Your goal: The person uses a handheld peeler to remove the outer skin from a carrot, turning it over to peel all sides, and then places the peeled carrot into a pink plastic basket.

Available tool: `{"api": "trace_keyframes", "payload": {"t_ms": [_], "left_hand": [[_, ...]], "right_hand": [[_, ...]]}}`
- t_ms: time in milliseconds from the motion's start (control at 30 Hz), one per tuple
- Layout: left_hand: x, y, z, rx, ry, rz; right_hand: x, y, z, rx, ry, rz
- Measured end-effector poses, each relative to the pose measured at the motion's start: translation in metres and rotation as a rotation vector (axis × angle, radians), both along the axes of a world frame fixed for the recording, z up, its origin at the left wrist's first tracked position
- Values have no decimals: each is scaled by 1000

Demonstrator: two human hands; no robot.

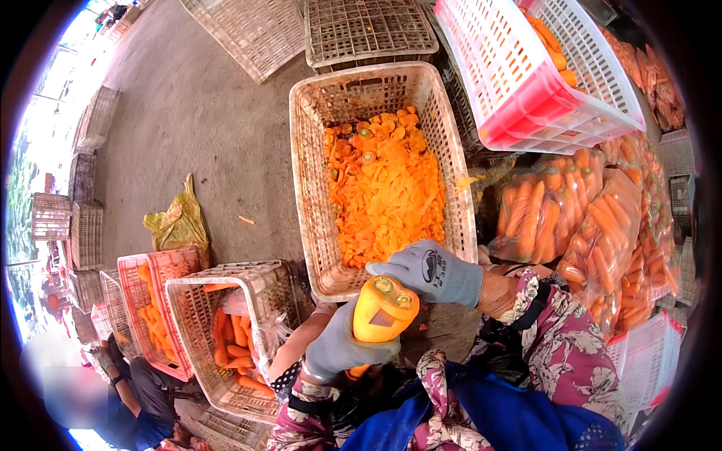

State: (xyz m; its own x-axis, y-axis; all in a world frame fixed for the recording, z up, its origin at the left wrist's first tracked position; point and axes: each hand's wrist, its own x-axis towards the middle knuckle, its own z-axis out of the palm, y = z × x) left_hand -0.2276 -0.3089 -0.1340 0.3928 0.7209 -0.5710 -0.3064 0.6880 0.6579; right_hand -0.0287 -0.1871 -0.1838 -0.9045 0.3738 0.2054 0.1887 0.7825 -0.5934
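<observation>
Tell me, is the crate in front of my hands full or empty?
Partly full: orange peelings lie heaped inside the crate, but its upper sides show bare above them.

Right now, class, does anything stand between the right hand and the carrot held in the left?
Nothing visible does: the right hand is close beside the carrot, whose top end sticks out of the left hand.

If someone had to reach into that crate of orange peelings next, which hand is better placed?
Probably the right hand: it appears over the near end of the crate of peelings. The left hand is occupied, its grip closed around a carrot. I can't tell whether the right holds anything.
</observation>
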Motion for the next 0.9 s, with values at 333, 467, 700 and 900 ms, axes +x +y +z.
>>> {"api": "trace_keyframes", "payload": {"t_ms": [333, 467, 700, 900], "left_hand": [[-3, 3, 1, -10, -41, -95], [-10, 5, 4, -82, -164, -155], [4, 3, -5, 335, 340, -23], [-5, 5, 0, -111, -158, -157]], "right_hand": [[6, 1, -5, 87, 39, 35], [7, 1, 5, 71, -1, 70], [16, -7, -9, 35, -127, 4], [13, -6, -4, -4, -98, 2]]}}
